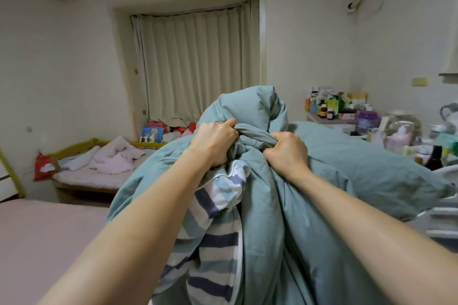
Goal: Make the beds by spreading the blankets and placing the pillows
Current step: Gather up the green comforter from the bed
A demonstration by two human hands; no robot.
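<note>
The bulky teal cotton duvet with a blue-and-white striped underside (pixel 260 218) is bunched high at chest level, hoisted above the pink-sheeted mattress (pixel 44 235) at the person's left, most likely so it can be shaken open and spread. Both fists clamp the same gathered edge close together, the left hand (pixel 214 140) and the right hand (pixel 287 150) each curled tight around a fold of fabric, a firm grip suited to the weight. Beyond, a small yellow-framed wooden bed with rumpled pink bedding (pixel 99 163) waits against the far wall, and a cluttered desk of bottles and boxes (pixel 347 111) stands at right.
</note>
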